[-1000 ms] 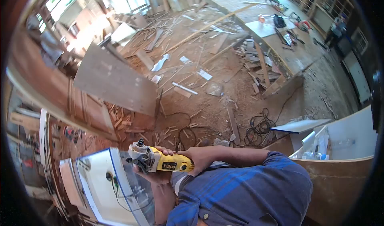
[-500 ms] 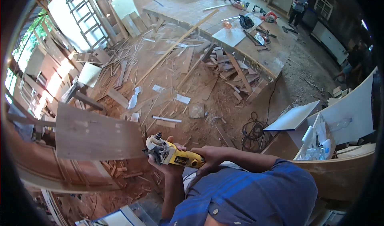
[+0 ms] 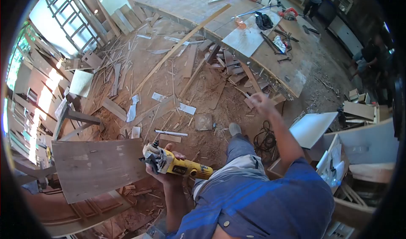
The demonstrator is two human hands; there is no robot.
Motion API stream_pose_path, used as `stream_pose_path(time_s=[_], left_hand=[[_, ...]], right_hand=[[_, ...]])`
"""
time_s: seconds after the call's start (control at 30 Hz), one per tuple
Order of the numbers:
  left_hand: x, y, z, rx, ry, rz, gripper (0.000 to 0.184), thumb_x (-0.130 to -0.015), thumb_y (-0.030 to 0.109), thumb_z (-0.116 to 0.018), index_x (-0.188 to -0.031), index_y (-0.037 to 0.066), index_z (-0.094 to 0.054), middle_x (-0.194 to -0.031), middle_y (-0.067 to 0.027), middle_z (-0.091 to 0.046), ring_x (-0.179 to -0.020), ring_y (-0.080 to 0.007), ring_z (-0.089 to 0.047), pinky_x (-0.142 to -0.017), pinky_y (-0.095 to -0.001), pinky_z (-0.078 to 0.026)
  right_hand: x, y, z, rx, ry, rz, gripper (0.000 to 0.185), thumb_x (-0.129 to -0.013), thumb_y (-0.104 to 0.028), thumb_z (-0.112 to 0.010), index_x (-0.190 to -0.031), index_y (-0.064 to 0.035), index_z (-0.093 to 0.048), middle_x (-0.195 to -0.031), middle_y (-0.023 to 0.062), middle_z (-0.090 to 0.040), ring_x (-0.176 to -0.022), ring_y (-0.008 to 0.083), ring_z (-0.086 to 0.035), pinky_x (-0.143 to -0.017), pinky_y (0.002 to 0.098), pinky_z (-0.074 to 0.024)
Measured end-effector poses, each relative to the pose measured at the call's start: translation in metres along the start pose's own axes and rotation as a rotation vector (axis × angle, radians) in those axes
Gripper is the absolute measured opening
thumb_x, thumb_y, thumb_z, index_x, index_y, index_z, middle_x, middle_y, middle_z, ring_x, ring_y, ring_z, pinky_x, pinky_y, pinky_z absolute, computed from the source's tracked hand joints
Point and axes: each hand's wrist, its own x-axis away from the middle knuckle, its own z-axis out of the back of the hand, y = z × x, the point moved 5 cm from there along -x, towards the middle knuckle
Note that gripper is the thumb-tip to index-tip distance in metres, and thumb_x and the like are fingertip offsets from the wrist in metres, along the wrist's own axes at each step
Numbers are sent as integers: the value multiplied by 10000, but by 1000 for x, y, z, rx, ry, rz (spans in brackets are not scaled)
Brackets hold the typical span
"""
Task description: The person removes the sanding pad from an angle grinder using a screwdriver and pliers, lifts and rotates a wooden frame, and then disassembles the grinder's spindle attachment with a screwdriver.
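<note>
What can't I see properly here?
All in the head view:
Left hand: its palm is hidden by the yellow tool.
Right hand: blurred, so I can't tell if it holds anything.
Black plastic bundle: its crumpled outside hides any contents.
Person at right: too dark and blurred to tell what they're doing.

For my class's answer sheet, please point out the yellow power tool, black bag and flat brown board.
Yellow power tool (image 3: 188,168): head view, on its casing.
Black bag (image 3: 264,21): head view, on its middle.
Flat brown board (image 3: 99,167): head view, on its broad face.
</note>
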Motion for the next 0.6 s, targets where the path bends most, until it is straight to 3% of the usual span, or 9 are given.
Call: stream_pose_path(time_s=[0.07,0.13,0.17,0.2,0.23,0.3,0.33,0.43,0.6], left_hand=[[-23,-12,-4,55,47,-45,1110,-804,894,-484,-1348,-65,-607,-933,-204,-694,-868,-332,-676,-887,-480,-526],[-45,-21,-15,61,55,-91,1035,-823,840,-530,-1330,-59,-603,-959,-220,-704,-882,-358,-694,-868,-492,-549],[-57,-25,-23,67,81,-148,998,-833,812,-552,-1321,-57,-601,-973,-228,-709,-890,-371,-703,-858,-497,-560],[-68,-33,-40,110,160,-209,927,-846,791,-557,-1286,-24,-606,-1018,-196,-702,-898,-373,-707,-846,-506,-568],[-67,-34,-53,149,243,-258,856,-860,769,-562,-1251,8,-611,-1063,-163,-695,-905,-374,-711,-834,-515,-575],[-62,-30,-57,119,244,-330,838,-874,764,-548,-1262,25,-624,-1101,-140,-700,-903,-376,-717,-823,-506,-582],[-58,-28,-63,145,268,-362,845,-875,767,-543,-1260,19,-629,-1090,-152,-706,-902,-374,-721,-826,-497,-584],[-60,-16,-80,152,246,-403,879,-872,782,-535,-1260,1,-641,-1028,-194,-725,-940,-362,-727,-850,-469,-586],[-78,-21,-127,164,309,-454,907,-857,802,-539,-1264,-1,-647,-999,-204,-731,-974,-352,-723,-878,-465,-580]], right_hand=[[-77,27,47,149,208,11,422,-941,-376,-786,-1139,-5,-742,-984,99,-744,-898,189,-691,-783,363,-562],[-164,52,82,128,119,-24,312,-960,-296,-738,-1096,-16,-757,-1002,131,-775,-933,219,-726,-825,387,-567],[-211,78,102,227,234,13,332,-953,-299,-744,-1105,-4,-753,-981,146,-776,-932,249,-730,-834,397,-566],[-295,153,127,391,231,206,363,-942,-292,-759,-1151,3,-735,-1071,162,-771,-979,260,-723,-884,390,-564],[-362,230,146,360,288,196,465,-945,-328,-767,-1271,-6,-689,-1170,185,-748,-1062,278,-710,-947,388,-557],[-364,143,174,914,156,-89,686,-959,-417,-747,-1486,-25,-551,-1454,247,-611,-1352,362,-591,-1112,447,-486],[-385,149,183,954,172,-44,746,-945,-427,-755,-1515,-9,-516,-1536,248,-543,-1428,385,-518,-1171,464,-437],[-427,150,193,1103,187,-72,818,-933,-441,-753,-1529,43,-473,-1536,312,-516,-1452,414,-489,-1202,457,-412],[-444,133,198,1117,148,-373,695,-984,-496,-660,-1422,31,-545,-1398,250,-650,-1278,442,-629,-1075,530,-506]])
